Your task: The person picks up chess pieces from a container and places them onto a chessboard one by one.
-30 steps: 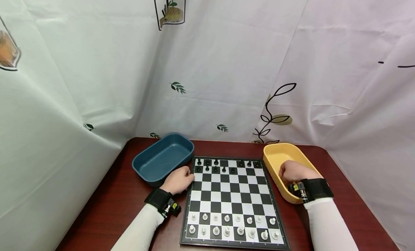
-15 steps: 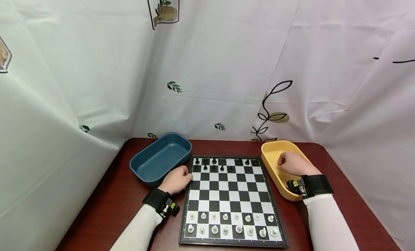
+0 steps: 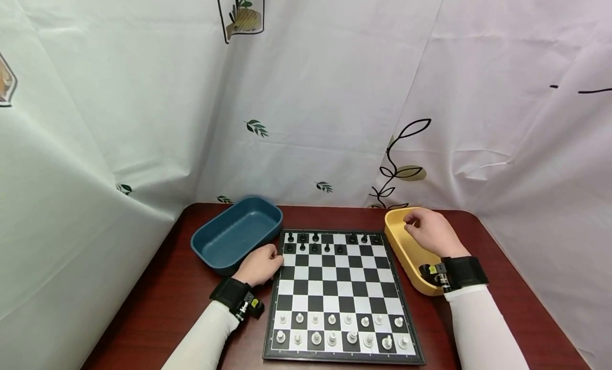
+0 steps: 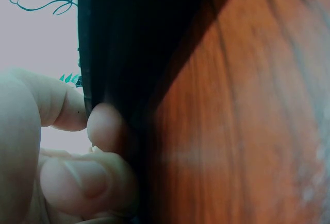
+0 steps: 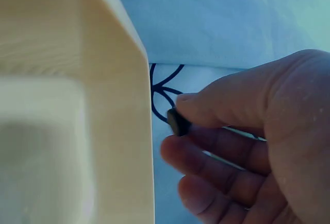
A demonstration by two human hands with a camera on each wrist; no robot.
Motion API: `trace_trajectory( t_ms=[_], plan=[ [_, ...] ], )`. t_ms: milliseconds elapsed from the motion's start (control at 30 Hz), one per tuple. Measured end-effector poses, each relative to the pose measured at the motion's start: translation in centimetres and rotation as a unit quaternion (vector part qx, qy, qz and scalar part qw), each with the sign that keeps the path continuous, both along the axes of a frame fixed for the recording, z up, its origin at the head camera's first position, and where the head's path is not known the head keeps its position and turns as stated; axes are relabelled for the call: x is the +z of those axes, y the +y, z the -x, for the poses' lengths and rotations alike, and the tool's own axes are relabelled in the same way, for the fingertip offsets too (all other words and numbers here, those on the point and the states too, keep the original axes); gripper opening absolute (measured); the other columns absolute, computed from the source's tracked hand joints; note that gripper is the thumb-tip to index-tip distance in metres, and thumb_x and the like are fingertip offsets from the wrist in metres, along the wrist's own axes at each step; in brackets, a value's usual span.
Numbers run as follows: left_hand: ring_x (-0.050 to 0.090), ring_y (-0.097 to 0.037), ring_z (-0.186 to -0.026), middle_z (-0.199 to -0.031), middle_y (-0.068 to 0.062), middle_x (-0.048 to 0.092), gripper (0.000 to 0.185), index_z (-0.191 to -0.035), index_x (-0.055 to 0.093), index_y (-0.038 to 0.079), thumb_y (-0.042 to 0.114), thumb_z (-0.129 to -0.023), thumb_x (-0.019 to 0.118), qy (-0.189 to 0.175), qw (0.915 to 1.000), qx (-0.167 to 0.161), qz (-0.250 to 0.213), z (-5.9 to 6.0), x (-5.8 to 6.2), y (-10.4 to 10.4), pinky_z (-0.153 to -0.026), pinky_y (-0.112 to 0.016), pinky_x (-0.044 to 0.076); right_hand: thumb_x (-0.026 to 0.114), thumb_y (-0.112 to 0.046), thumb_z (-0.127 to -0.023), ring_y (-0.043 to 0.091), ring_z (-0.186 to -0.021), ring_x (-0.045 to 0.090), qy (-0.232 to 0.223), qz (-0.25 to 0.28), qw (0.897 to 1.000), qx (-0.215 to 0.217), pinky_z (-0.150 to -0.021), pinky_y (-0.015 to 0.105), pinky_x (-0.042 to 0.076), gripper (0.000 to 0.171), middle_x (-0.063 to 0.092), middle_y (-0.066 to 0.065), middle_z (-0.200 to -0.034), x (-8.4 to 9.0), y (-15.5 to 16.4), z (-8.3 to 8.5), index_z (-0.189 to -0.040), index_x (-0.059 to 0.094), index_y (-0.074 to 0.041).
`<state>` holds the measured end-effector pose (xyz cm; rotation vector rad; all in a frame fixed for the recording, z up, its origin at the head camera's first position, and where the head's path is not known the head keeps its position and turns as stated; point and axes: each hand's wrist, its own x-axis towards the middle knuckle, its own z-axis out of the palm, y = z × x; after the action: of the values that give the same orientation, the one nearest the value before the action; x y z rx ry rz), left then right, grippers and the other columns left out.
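A black-and-white chessboard (image 3: 329,285) lies on the table. Its near two rows hold white chess pieces (image 3: 351,337), and black chess pieces (image 3: 315,237) stand in the far two rows with gaps among them. My left hand (image 3: 258,265) grips the board's left edge with curled fingers; in the left wrist view the fingertips (image 4: 105,126) lie against that dark edge. Over the yellow tray (image 3: 406,253), my right hand (image 3: 436,233) pinches a small black chess piece (image 5: 179,122) between thumb and fingers. Most of that piece is hidden by the fingers.
A dark blue tray (image 3: 236,234) sits at the back left, close to the left hand. The reddish-brown table (image 3: 158,301) ends at the back against a white cloth (image 3: 311,93) with printed leaves. The yellow tray's wall (image 5: 118,131) rises beside the right hand.
My right hand has risen out of the yellow tray and moved toward its far end, a black chess piece now showing in its fingers. The left hand stays at the board's edge.
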<state>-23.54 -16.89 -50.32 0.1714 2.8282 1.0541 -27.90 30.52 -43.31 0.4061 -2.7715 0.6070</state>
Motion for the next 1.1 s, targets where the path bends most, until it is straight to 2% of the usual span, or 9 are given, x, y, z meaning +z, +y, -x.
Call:
trace_trajectory(
  t_ms=[200,400,667,967,1100],
  plan=[
    [0.056,-0.021,-0.046,-0.061,-0.002,0.063,0.024,-0.085,0.058,0.014,0.028,-0.104,0.059,0.001,1.0000,0.002,-0.002,0.1,-0.2,-0.1,-0.049,-0.035,0.041,0.078,-0.008,-0.099,0.038,-0.096,0.071,0.022,0.019,1.000,-0.005,-0.085,0.057,0.055,0.016,0.077,0.017,-0.107,0.1,-0.7,-0.1,-0.112,0.079,-0.001],
    [0.055,-0.021,-0.046,-0.061,-0.002,0.063,0.024,-0.084,0.058,0.014,0.028,-0.104,0.059,0.003,1.0000,0.000,-0.005,0.0,-0.2,-0.1,-0.048,-0.035,0.041,0.080,-0.008,-0.099,0.033,-0.094,0.069,0.030,0.040,0.999,0.009,-0.080,0.051,0.054,0.016,0.078,0.016,-0.113,0.4,-2.1,-0.5,-0.115,0.081,-0.003],
    [0.055,-0.020,-0.046,-0.061,-0.001,0.063,0.024,-0.085,0.058,0.015,0.029,-0.104,0.059,0.006,1.0000,-0.001,-0.003,0.1,-0.1,-0.1,-0.048,-0.035,0.040,0.083,-0.011,-0.099,0.021,-0.080,0.066,0.058,0.033,0.997,0.038,-0.074,0.044,0.054,0.010,0.078,0.005,-0.102,0.8,-4.5,-0.9,-0.109,0.081,-0.010],
    [0.055,-0.020,-0.046,-0.061,-0.001,0.063,0.024,-0.085,0.058,0.014,0.028,-0.105,0.059,0.001,1.0000,0.000,-0.001,-0.1,0.2,0.0,-0.049,-0.034,0.041,0.087,-0.007,-0.095,0.018,-0.078,0.063,0.090,0.059,0.991,0.079,-0.072,0.040,0.054,0.013,0.078,0.003,-0.098,0.2,-6.8,-1.2,-0.106,0.081,-0.009],
    [0.055,-0.020,-0.047,-0.062,-0.002,0.063,0.024,-0.085,0.058,0.014,0.028,-0.105,0.059,0.000,1.0000,0.001,0.000,-0.1,0.3,0.0,-0.049,-0.034,0.041,0.086,-0.007,-0.096,0.018,-0.080,0.063,0.081,0.063,0.990,0.094,-0.073,0.040,0.054,0.013,0.078,0.002,-0.100,-0.2,-7.6,-1.2,-0.108,0.082,-0.009]
  ],
)
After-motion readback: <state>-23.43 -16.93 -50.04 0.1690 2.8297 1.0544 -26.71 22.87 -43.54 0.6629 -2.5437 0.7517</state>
